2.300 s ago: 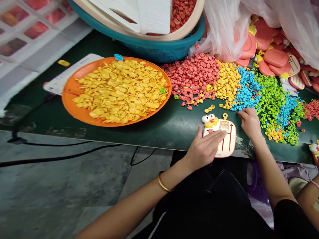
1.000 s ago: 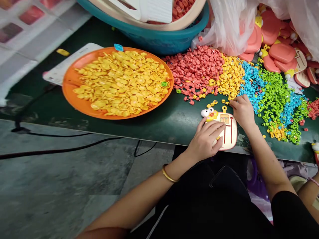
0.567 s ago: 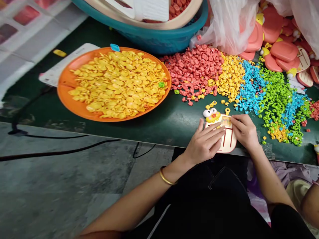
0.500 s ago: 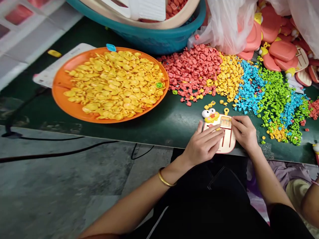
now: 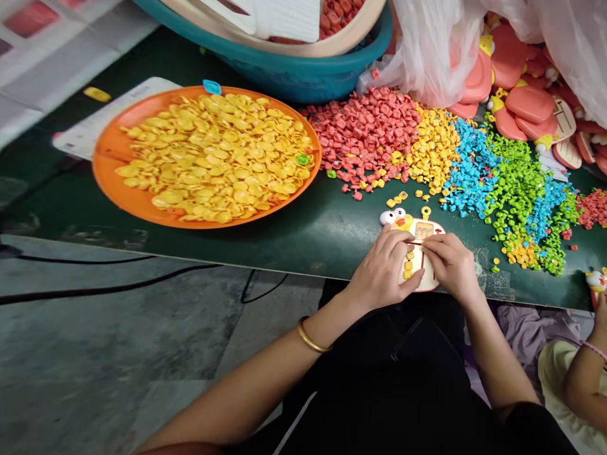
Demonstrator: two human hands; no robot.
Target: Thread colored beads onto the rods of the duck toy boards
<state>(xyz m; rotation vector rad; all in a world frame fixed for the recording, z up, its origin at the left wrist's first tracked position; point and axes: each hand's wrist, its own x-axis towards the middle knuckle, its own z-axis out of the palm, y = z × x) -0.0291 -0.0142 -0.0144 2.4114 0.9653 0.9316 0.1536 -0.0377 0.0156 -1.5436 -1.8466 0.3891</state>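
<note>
Left hand (image 5: 382, 268) lies spread over the board (image 5: 416, 258); right hand (image 5: 453, 262) pinches, any piece hidden. Crowding could knock yellow beads (image 5: 408, 265) crooked.

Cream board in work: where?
Head view, right half: the cream board lies at the near edge of the green table, partly under left hand and right hand, right of orange tray.

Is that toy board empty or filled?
Partly filled: yellow pieces sit on the toy board, but one slot looks bare; the left hand hides part.
</note>
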